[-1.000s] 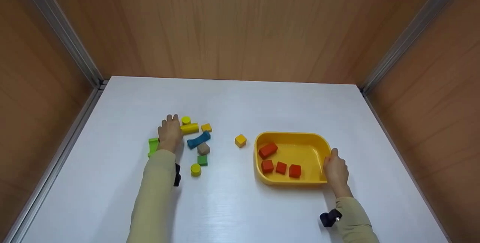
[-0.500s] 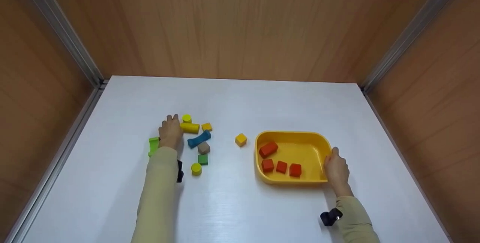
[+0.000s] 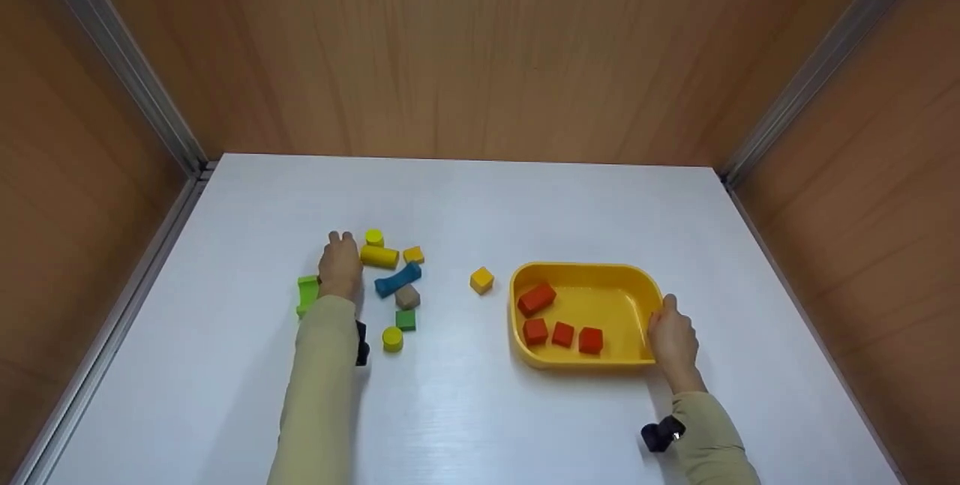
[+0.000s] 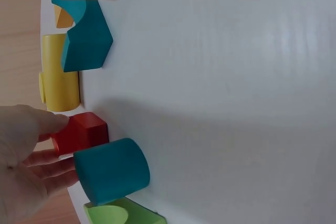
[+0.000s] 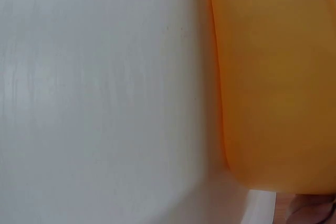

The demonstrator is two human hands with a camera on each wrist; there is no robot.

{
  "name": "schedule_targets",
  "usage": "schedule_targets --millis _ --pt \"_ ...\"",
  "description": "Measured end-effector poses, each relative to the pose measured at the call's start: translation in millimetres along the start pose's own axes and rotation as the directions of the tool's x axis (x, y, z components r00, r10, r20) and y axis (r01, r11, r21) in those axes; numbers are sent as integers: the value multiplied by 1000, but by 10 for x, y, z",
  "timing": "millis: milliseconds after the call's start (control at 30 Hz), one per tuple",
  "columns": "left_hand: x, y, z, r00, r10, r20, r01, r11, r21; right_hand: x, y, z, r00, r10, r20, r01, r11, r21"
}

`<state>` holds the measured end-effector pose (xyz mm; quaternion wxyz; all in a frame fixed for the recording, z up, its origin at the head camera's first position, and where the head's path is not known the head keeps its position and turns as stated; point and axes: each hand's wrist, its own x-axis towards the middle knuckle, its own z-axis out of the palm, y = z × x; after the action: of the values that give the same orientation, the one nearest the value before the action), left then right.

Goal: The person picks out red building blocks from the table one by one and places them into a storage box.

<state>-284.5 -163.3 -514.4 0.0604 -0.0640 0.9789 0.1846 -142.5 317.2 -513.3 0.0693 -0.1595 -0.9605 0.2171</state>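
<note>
Yellow tray [image 3: 619, 306] gripped by right hand [image 3: 673, 339], four red blocks [image 3: 537, 300] inside, left hand [image 3: 341, 267] pinching another red block [image 4: 83, 132]

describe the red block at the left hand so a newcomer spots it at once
On the white table, left of the yellow tray, find the left hand. It pinches the red block, beside a blue cylinder. No other red block shows outside the tray.
</note>
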Motion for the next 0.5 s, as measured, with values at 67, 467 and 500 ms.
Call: schedule_targets --millis 67,467,500 --pt "32 -15 31 1000 -3 -20 3 1000 11 -2 -4 3 1000 7 8 -7 1000 1" --pt "12 12 -47 998 -22 -60 19 999 -38 7 -7 1 1000 4 20 -4 1000 -6" --pt "5 14 -56 998 -22 -62 19 999 -39 8 -11 1 1000 6 21 -6 1000 -4"
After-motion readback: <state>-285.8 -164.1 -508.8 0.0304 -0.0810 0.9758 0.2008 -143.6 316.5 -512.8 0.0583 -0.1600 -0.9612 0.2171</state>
